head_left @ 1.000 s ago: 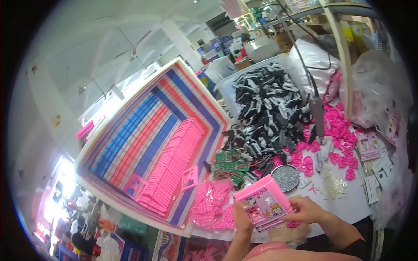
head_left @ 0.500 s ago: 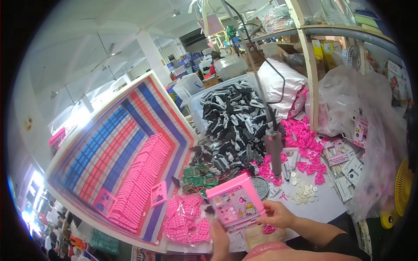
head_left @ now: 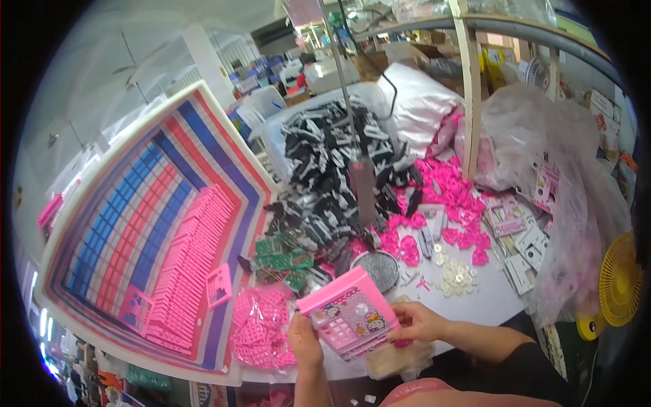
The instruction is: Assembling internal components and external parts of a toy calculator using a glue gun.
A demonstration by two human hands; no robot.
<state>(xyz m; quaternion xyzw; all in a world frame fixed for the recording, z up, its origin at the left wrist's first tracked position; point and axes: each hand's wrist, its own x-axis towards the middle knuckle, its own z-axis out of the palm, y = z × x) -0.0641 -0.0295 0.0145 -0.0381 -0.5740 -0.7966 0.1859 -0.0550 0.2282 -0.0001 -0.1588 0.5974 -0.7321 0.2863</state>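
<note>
Between my two hands is a pink plastic toy case (head_left: pixel 349 317), tilted, its printed front with square openings and cartoon figures turned up toward me. My left hand (head_left: pixel 305 342) grips its left edge, thumb along the side. My right hand (head_left: pixel 419 321) has its fingers closed on the right edge near the lower corner. Just left of the case lies a clear bag of pink grid pieces (head_left: pixel 261 329). A round dish of small grey parts (head_left: pixel 375 270) is directly beyond it. Under the right hand sits a pale yellowish block or box (head_left: pixel 400 358), partly hidden.
A striped-lined box (head_left: pixel 230 169) at left holds a long row of pink panels (head_left: pixel 190 271). Behind are green circuit boards (head_left: pixel 271 254) and a tub heaped with black and grey parts (head_left: pixel 319 156). Pink pieces (head_left: pixel 447 183), cream discs (head_left: pixel 458 278) and a hanging tool (head_left: pixel 363 190) stand right.
My view has shifted, so the surroundings sit further left and higher. The left hand has come up along the case's left edge; the right hand stays on its right edge.
</note>
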